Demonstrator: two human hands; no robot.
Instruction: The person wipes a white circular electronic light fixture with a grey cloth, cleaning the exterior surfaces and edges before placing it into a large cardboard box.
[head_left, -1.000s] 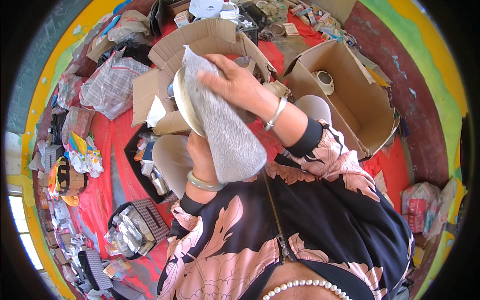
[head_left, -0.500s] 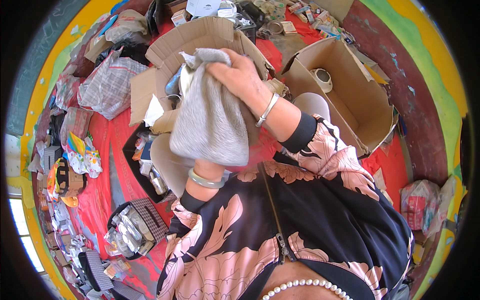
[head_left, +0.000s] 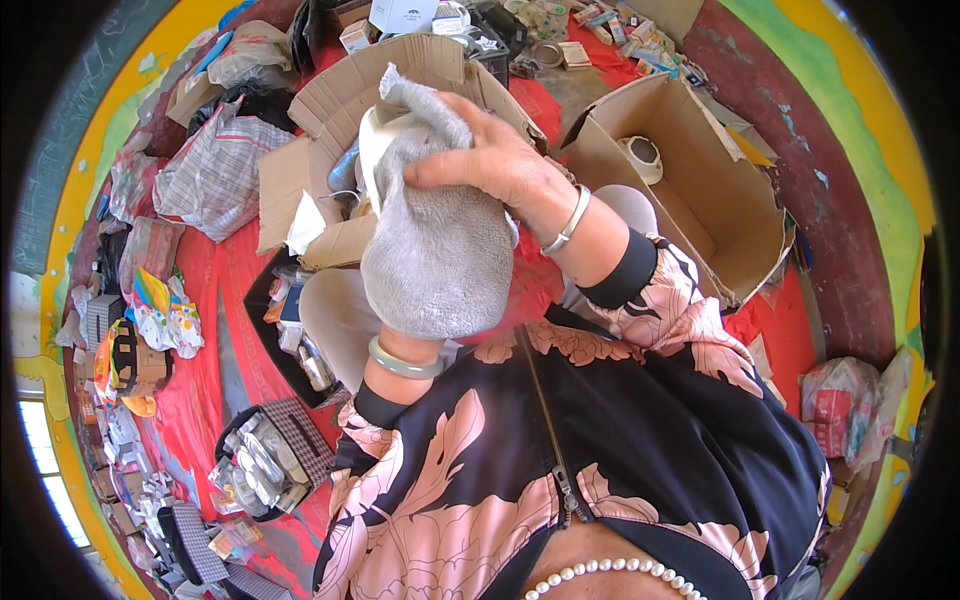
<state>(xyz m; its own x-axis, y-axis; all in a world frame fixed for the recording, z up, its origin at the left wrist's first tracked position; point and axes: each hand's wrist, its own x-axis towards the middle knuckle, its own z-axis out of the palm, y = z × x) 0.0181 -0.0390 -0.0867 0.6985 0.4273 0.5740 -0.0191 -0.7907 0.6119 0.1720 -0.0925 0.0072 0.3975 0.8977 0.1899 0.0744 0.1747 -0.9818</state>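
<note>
A: What covers the left hand?
B: A soft grey fleece cloth [head_left: 440, 255] drapes over it, hiding that grip; I cannot tell how it closes.
A: And the right hand [head_left: 500, 165]?
B: Its fingers press the cloth against a white round plate [head_left: 372, 140], above an open brown cardboard box [head_left: 330, 100].

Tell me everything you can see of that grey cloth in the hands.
The grey cloth looks like soft, fuzzy towelling, plain and unpatterned. It is bunched and draped over a pale round object, hanging down to hide the left hand. The right hand presses on its upper part. One corner pokes up at the top.
</note>
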